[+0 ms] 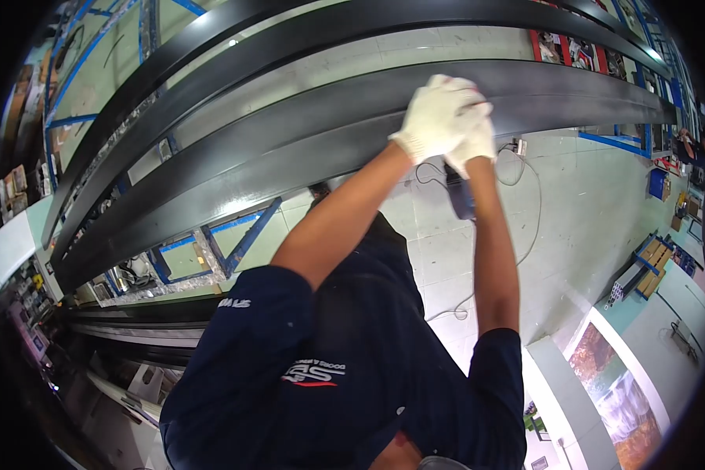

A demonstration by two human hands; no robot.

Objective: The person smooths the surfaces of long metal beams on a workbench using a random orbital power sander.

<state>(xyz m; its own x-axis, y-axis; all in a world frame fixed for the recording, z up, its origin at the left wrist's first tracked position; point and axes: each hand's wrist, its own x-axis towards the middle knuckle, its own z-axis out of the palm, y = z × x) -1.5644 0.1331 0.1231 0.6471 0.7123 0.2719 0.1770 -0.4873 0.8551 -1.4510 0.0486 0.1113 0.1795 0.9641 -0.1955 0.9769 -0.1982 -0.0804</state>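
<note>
Both my hands wear white knit gloves and come together at a long dark metal profile [313, 129]. My left hand [433, 116] is closed, its fingers curled against the front end of a dark blue power tool [460, 194]. My right hand [476, 141] wraps round the same tool, partly behind the left. The tool's body sticks out below my hands, towards me. Its working end is hidden by the gloves, so its exact kind does not show. The gloves are slightly blurred and overlap the profile's near part.
More dark profiles [211, 55] run alongside, beyond the first one. Blue-framed supports [243, 239] stand beneath. A grey cable [539, 211] trails across the tiled floor [587, 196]. Stacked pieces [648, 266] lie at the right, and another person [693, 149] is at the far right.
</note>
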